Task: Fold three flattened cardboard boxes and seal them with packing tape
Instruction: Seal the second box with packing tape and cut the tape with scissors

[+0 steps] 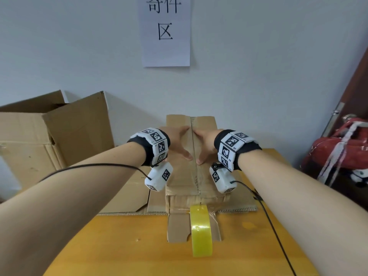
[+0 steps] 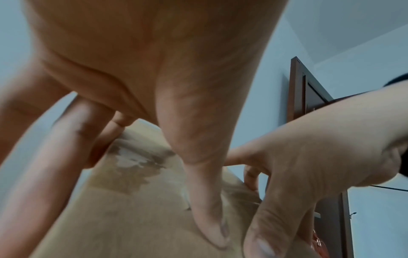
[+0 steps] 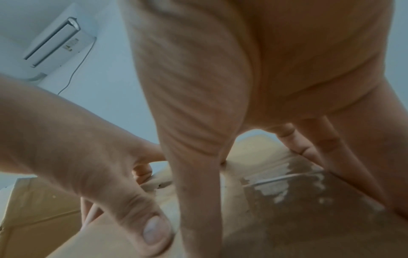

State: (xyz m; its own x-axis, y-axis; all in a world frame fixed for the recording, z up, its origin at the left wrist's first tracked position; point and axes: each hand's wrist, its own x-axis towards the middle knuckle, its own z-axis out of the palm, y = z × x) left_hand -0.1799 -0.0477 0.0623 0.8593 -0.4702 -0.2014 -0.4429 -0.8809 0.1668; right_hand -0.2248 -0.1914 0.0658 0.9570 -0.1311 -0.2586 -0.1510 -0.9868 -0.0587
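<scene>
One tape roll [image 1: 201, 230] nearest; two spread hands, left [image 1: 177, 144] and right [image 1: 205, 144], press one box [image 1: 191, 176].

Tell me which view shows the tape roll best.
The head view: the yellow tape roll stands on edge on the table, in front of the box that both hands press on. Neither wrist view shows it, only fingers and cardboard.

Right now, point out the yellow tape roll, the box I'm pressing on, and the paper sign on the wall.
yellow tape roll [image 1: 201, 232], head view, on its outer yellow band.
box [image 1: 183, 174], head view, on its left top flap.
paper sign [image 1: 165, 52], head view, on its blank lower part.
</scene>
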